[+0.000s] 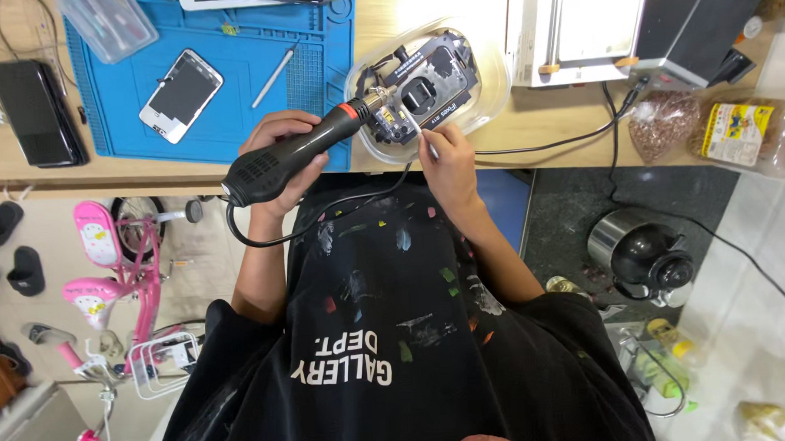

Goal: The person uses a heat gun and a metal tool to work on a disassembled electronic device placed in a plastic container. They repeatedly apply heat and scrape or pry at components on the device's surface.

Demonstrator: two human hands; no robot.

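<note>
Head view: the left hand (279, 155) is clenched around a black heat gun (299, 152), whose long axis runs from near-left up to far-right, its orange-ringed nozzle ending at the dark phone frame (427, 84) lying in a clear plastic tray (492, 78) on the bench (563, 119). The right hand (447, 158) pinches a thin tool at the frame's near edge, the closer hand to it. Far right lie a yellow-labelled clear bag (746, 134) and a bag of brown grains (663, 124); left, a blue mat (231, 87).
</note>
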